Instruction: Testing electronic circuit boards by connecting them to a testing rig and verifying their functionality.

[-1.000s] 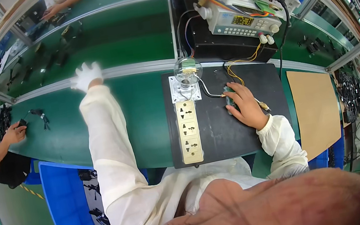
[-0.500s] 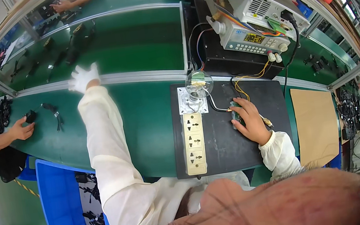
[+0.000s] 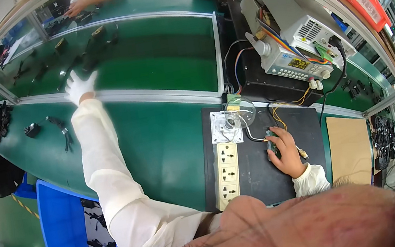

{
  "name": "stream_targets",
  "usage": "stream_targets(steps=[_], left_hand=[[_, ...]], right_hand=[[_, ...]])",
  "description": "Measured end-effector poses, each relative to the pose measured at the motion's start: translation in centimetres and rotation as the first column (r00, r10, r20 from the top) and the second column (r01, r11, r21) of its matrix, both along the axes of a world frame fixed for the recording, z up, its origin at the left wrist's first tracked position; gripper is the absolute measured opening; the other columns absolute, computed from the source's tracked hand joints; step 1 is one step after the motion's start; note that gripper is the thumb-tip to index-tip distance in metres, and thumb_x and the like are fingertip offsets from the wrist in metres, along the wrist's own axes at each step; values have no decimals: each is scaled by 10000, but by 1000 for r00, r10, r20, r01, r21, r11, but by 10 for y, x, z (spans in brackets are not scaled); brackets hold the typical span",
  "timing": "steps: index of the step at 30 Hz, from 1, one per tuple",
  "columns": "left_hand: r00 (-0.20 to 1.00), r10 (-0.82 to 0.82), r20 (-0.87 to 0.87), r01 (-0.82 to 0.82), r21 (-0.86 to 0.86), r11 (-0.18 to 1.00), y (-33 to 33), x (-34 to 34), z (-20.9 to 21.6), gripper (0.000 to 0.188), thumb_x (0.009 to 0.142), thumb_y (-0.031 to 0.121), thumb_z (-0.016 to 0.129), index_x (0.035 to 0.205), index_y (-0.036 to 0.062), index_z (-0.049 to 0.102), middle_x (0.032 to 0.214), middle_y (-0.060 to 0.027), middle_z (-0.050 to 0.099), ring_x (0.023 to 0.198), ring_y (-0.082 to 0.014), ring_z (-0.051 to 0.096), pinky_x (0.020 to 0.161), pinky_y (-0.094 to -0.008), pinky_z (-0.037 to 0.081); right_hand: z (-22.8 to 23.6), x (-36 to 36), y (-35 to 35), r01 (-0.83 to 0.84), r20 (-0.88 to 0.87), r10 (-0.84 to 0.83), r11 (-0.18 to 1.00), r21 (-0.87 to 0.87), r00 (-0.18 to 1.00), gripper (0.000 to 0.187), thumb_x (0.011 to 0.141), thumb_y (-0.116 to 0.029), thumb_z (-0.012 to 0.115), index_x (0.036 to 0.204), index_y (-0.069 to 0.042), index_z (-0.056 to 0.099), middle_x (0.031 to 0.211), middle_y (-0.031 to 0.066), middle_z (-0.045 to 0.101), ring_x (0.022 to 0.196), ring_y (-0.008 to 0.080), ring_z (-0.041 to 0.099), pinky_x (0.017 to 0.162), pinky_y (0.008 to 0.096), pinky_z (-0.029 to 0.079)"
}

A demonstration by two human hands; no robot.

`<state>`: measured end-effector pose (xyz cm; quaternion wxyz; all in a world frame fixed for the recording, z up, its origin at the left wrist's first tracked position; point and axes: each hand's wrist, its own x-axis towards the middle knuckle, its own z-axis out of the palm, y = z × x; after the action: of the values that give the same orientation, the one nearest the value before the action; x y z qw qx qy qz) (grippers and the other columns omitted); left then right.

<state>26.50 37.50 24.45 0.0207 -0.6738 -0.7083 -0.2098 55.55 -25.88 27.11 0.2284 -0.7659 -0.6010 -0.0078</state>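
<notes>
The left hand point(image 3: 79, 86), in a white glove with fingers spread wide, reaches far over the metal rail point(image 3: 152, 95) toward the dark parts on the green belt point(image 3: 157, 67), so picking up a part looks like the step now. The right hand point(image 3: 285, 153) (bare) lies with fingers pressed on one small green board point(image 3: 272, 144) on the black mat point(image 3: 262, 175). Next the left fingers must close on a part; I count one power strip point(image 3: 227, 174) with three sockets and one glass bulb point(image 3: 240, 115).

The right hand point(image 3: 285, 153) hides most of the circuit board point(image 3: 273, 146).
</notes>
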Motion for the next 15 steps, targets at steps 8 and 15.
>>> stream_targets(steps=[8,15], left_hand=[[938,-339,-68,339,-10,941,41,-13,-3,854,828,749,643,1501,236,531,1519,-102,547,1404,-310,495,1135,-513,376],[880,-470,69,469,30,883,66,-25,-5,606,864,531,716,1392,247,628,1332,-83,681,1254,-285,616,1039,-447,468]], right_hand=[[1,-1,3,16,16,-16,1000,-18,1000,433,827,-90,710,1251,-37,635,1421,205,551,1334,432,508,1120,497,401],[1,-4,6,40,-8,-40,999,-37,999,427,824,-95,707,1243,-41,639,1432,202,549,1335,423,511,1123,488,405]])
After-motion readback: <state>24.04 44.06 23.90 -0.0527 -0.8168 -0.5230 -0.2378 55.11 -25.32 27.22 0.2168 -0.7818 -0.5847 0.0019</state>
